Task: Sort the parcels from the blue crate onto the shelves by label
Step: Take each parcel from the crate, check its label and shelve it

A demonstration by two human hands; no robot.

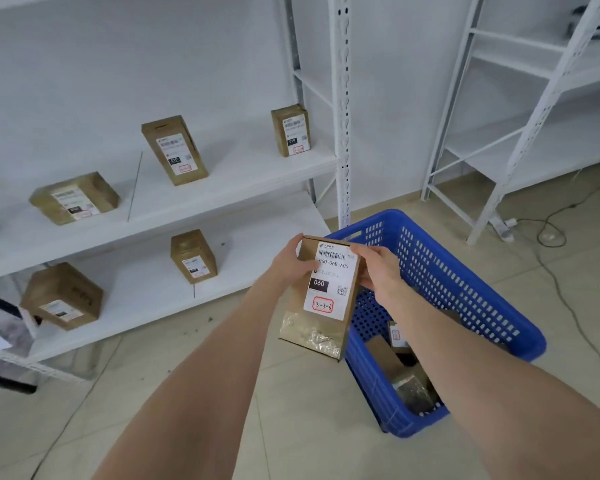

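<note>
I hold a brown cardboard parcel (321, 303) upright in front of me, its white label reading "060" and a handwritten "3-3-6". My left hand (290, 263) grips its upper left edge. Its upper right edge sits in the grip of my right hand (378, 268). Just behind and to the right stands the blue crate (465, 289) on the floor, with several more brown parcels (407, 372) inside. White shelves (187, 202) on the left carry several labelled parcels, such as one (174, 150) leaning on the upper shelf and one (193, 256) on the lower shelf.
A second white shelf rack (520, 133) stands at the back right. Its upright post (342, 116) rises next to the crate. A power strip and cables (534, 230) lie on the tiled floor at right. Dark objects sit at the far left edge.
</note>
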